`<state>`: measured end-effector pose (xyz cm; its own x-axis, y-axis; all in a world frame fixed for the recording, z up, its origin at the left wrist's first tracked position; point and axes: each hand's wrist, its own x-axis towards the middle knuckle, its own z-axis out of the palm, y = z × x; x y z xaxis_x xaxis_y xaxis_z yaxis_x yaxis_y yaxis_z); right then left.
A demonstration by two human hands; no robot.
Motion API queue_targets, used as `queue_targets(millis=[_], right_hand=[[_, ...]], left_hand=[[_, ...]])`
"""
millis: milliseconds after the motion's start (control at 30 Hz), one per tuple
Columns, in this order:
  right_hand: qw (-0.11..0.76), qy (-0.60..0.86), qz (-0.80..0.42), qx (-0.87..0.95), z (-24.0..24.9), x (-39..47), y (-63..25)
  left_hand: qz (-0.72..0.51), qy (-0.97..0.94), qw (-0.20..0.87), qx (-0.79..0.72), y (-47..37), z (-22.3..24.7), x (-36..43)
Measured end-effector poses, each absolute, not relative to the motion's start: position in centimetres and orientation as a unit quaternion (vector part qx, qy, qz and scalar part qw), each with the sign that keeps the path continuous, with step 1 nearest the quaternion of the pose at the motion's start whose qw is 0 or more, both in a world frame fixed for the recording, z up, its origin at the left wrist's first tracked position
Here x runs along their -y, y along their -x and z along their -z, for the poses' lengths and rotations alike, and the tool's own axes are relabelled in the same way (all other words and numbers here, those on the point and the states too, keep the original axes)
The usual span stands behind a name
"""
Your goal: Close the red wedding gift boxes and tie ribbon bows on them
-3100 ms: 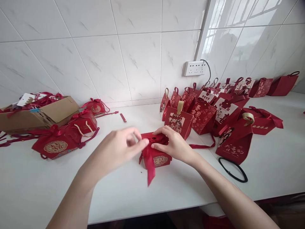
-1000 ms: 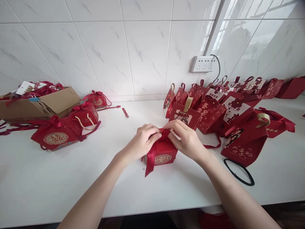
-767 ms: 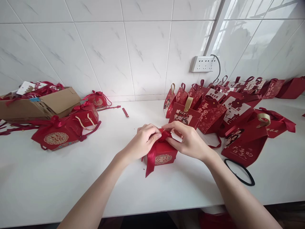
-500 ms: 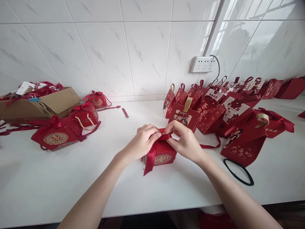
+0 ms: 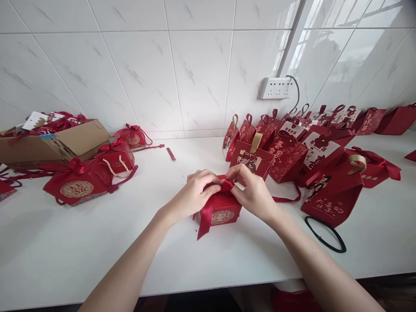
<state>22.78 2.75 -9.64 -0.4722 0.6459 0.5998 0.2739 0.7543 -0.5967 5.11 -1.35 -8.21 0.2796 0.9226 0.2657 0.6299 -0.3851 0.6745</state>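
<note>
The left hand pinches the red satin ribbon between thumb and bent fingers at the top of the small red gift box. The right hand pinches a loop of the same ribbon from the right, thumb and forefinger close together. One ribbon tail hangs over the left part of the box's near face, beside a round gold emblem.

The box sits mid-table, well back from the near edge of the white tabletop; a broad strip of white surface lies between it and that edge. Left of the left forearm, the tabletop stretches wide as far as the red hexagonal box with a round gold emblem, beside which stands a box with a twisted gold rope handle. Behind these is the open cardboard carton, cut off by the frame's left side.

Room is tighter at far right: the gold-handled gift bag stands just behind the right hand, its crowd of red bags reaching back to the tiled wall. A black ring lies right of the right forearm, just nearer than a tall red bag. A narrow red strip lies far left of the hands.
</note>
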Motion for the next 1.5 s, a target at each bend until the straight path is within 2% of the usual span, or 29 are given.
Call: queue_targets(millis=[333, 500, 967, 1167, 1500], right_hand=[[0.316, 0.290, -0.292, 0.855, 7.0, -3.1, -24.6], [0.339, 0.317, -0.289, 0.837, 7.3, -3.0, -24.2], [0.441, 0.179, -0.216, 0.853, 8.1, -3.5, -24.1], [0.459, 0.207, -0.176, 0.846, 8.6, -3.3, -23.4], [0.465, 0.235, -0.103, 0.847, 9.1, -3.1, -22.9]], left_hand=[[-0.328, -0.761, 0.220, -0.515, -5.2, 8.3, 1.6], [-0.321, -0.750, 0.219, -0.536, -5.1, 8.3, 1.6], [-0.307, -0.744, 0.239, -0.543, -4.9, 7.9, 1.5], [-0.320, -0.743, 0.263, -0.526, -5.0, 7.4, 1.7], [-0.325, -0.759, 0.228, -0.516, -5.2, 7.2, 1.6]])
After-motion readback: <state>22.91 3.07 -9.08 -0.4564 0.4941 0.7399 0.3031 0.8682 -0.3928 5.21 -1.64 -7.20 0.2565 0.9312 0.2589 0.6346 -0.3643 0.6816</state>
